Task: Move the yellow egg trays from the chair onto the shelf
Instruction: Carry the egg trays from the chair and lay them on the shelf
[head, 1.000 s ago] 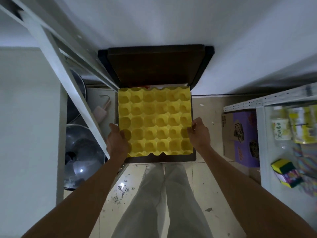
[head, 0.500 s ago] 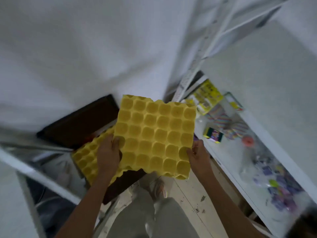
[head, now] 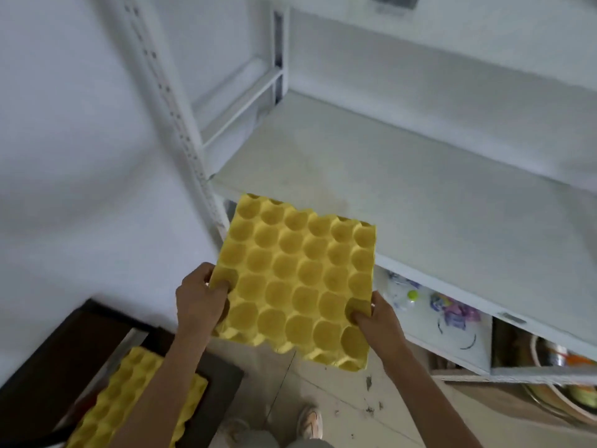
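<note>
Both hands, our left hand [head: 200, 302] and right hand [head: 376, 318], grip a yellow egg tray [head: 300, 279] just before the bare shelf [head: 403, 189]; we should keep it level and slide it fully on. More trays [head: 129, 399] wait on the chair [head: 48, 360].

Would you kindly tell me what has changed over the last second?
The egg tray was lifted off the chair and carried right, to the shelf edge. Left hand and right hand keep their grip; more trays stay on the chair.
</note>
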The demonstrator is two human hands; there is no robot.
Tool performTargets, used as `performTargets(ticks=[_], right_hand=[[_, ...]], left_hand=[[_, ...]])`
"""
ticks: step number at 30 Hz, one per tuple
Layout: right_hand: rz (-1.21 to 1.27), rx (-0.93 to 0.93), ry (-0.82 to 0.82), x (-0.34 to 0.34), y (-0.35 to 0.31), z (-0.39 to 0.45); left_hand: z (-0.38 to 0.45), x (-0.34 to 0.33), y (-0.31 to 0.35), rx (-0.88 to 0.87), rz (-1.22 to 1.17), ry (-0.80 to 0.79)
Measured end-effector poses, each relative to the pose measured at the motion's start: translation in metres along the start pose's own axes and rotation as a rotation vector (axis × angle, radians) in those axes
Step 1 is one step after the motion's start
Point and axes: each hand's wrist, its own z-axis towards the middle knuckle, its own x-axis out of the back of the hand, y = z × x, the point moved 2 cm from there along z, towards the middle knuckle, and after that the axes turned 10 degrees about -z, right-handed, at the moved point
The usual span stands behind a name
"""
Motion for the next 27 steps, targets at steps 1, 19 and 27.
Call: performTargets(ticks=[1,19,27], right_hand=[[0.022,0.005,-0.016,0.01,0.001,0.004],[0.139,-0.038,0.217,0.035,-0.128,0.22],[0.099,-0.089,0.306,0.013,-0.204,0.321]], left_hand=[[0.0,-0.007,0.012,-0.026,-0.003,-0.007],[0.254,-0.097,0.155,-0.113,0.004,-0.169],[0.368,-0.119,0.177,-0.256,-0.006,-0.245]])
